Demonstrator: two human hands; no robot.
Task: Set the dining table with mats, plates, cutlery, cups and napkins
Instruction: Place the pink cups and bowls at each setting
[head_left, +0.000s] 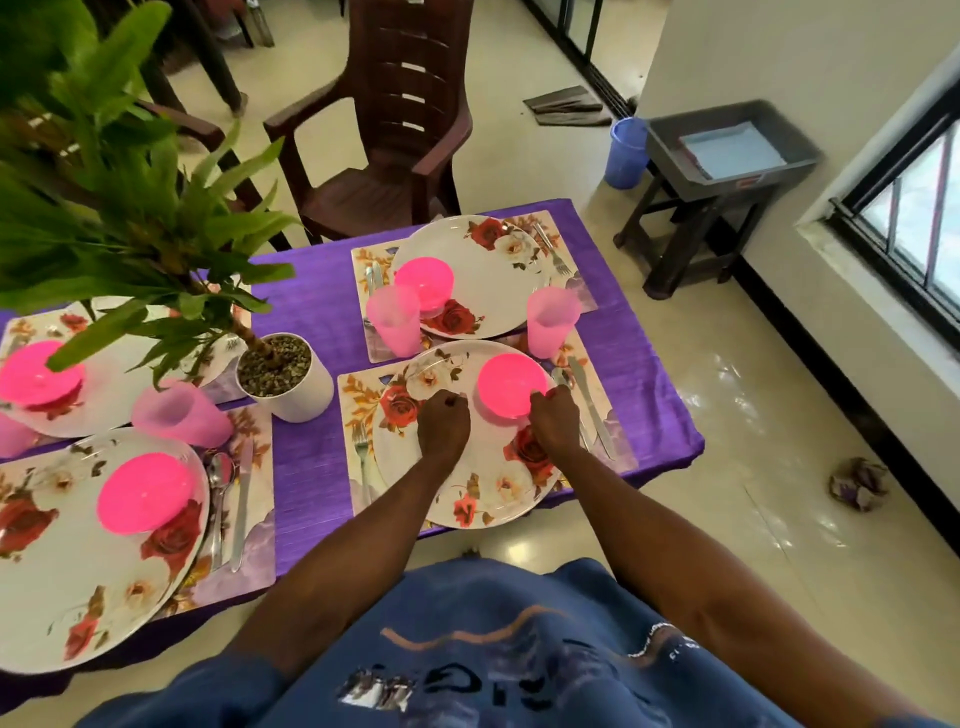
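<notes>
On the purple-clothed table (311, 332), the near right floral mat (358, 395) carries a white rose-patterned plate (488, 467). A pink bowl (506, 382) sits on the plate's far side. My right hand (555, 418) is at the bowl's right rim, thumb and fingers curled against it. My left hand (444, 415) hovers over the plate just left of the bowl, fingers curled with nothing seen in them. A fork (361, 452) lies left of the plate, a spoon (563, 382) and knife (589, 405) right. A pink cup (550, 322) stands beyond.
Three more settings with plates, pink bowls and cups: one beyond (483, 270) and two at the left (78, 545). A potted plant (288, 379) stands mid-table, leaves overhanging the left. A brown chair (395, 130) is at the far side. A stool with a grey tray (727, 150) stands right.
</notes>
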